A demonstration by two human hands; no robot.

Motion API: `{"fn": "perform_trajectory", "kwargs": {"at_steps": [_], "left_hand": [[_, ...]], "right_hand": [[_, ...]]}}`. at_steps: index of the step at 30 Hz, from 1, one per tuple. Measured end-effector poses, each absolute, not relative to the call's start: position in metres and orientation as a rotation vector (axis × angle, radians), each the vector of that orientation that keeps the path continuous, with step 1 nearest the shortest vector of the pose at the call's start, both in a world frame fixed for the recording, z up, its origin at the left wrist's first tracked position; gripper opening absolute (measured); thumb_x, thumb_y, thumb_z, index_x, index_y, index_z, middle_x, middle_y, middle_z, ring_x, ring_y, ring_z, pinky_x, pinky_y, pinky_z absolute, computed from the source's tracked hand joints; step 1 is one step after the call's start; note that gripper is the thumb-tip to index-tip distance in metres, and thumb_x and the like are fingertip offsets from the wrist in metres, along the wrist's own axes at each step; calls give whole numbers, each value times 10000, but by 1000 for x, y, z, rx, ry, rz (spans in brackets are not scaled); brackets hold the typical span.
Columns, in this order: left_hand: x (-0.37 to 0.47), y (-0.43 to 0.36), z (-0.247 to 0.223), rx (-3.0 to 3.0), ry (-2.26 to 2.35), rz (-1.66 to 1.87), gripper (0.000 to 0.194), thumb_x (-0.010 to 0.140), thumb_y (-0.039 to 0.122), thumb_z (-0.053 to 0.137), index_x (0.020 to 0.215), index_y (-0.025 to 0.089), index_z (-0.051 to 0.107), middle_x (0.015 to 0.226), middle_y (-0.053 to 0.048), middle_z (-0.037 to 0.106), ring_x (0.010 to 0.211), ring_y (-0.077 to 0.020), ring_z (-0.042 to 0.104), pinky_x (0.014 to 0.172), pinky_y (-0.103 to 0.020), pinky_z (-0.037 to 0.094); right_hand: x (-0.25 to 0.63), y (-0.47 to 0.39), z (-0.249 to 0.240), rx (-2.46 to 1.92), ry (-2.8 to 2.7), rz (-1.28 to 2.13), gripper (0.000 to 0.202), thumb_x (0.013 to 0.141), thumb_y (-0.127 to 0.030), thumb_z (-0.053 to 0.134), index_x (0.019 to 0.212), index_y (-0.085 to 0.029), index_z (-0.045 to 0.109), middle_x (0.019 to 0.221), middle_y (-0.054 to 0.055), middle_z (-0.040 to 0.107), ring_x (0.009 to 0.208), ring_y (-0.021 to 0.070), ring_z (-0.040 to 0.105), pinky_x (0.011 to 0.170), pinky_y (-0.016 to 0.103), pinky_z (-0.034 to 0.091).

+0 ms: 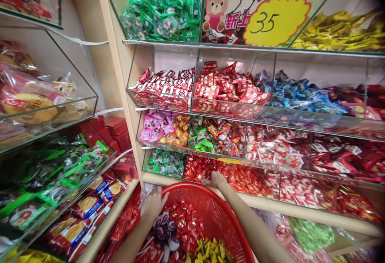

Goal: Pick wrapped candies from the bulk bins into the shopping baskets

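Note:
A round red plastic basket (237, 225) stands in front of me, with red, purple and yellow wrapped candies (186, 225) inside. My left hand (152, 205) is closed over its left rim, thumb toward the inside. Crumpled clear plastic (146, 193) shows beside those fingers. Beyond the far rim, my right hand (217, 179) is at the front of the lowest shelf's bin of shiny red candies (200, 166). Its fingers are curled and point left; whatever may be in them is hidden.
Clear bins of wrapped sweets rise in tiers ahead, with green candies (167, 162) beside the red ones. A wooden upright (120, 66) divides them from slanted bins (51, 174) at left. A yellow price sign (275, 22) hangs above. Bagged goods (313, 233) lie below the wooden ledge.

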State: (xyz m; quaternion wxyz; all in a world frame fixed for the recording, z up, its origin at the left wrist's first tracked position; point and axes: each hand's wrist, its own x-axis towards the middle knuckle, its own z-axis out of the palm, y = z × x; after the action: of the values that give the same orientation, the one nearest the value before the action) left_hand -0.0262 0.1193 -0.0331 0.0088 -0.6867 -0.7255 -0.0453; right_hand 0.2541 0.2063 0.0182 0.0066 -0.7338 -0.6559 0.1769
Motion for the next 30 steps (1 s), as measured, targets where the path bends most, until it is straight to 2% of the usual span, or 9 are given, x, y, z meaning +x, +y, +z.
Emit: {"fn": "perform_trajectory", "kwargs": {"at_steps": [4, 9, 14, 19, 23, 30], "left_hand": [[-27, 120, -34, -2155, -2270, -139, 509, 846, 497, 198, 1012, 134, 515, 862, -147, 634, 767, -242, 626, 655, -346, 451], [-27, 120, -34, -2152, -2275, -121, 512, 846, 501, 179, 1000, 140, 507, 835, -133, 636, 737, -252, 630, 606, -336, 456], [-26, 120, -34, -2146, -2286, -120, 513, 846, 501, 174, 1004, 138, 500, 845, -140, 634, 751, -248, 629, 616, -331, 457], [-27, 120, -34, -2154, -2272, -121, 511, 847, 498, 168, 999, 139, 499, 856, -142, 631, 745, -246, 630, 606, -327, 458], [-27, 120, -33, -2154, -2271, -118, 513, 845, 505, 173, 1011, 142, 496, 864, -140, 630, 747, -230, 628, 611, -311, 458], [-26, 119, -31, -2155, -2271, -119, 522, 847, 497, 167, 1014, 137, 505, 866, -136, 627, 738, -232, 628, 609, -317, 459]], "right_hand": [[263, 210, 18, -2218, -2041, 522, 417, 642, -417, 656, 916, -106, 616, 984, 208, 625, 900, 272, 607, 678, 286, 430], [271, 213, 16, -2132, -1979, 435, 242, 739, -278, 554, 928, -131, 584, 928, 165, 639, 853, 219, 609, 616, 236, 377], [273, 212, 17, -2062, -1890, 393, 138, 744, -204, 519, 856, -146, 575, 794, 111, 645, 725, 166, 600, 550, 211, 324], [273, 215, 20, -2034, -1767, 382, 150, 774, -226, 476, 851, -137, 568, 735, 85, 635, 653, 139, 576, 531, 202, 322], [274, 217, 18, -2054, -1696, 411, 198, 770, -261, 478, 882, -131, 576, 761, 94, 636, 680, 156, 590, 539, 207, 341], [272, 212, 16, -2057, -1631, 546, 174, 753, -270, 499, 810, -139, 598, 736, 109, 651, 703, 190, 617, 547, 214, 378]]}}
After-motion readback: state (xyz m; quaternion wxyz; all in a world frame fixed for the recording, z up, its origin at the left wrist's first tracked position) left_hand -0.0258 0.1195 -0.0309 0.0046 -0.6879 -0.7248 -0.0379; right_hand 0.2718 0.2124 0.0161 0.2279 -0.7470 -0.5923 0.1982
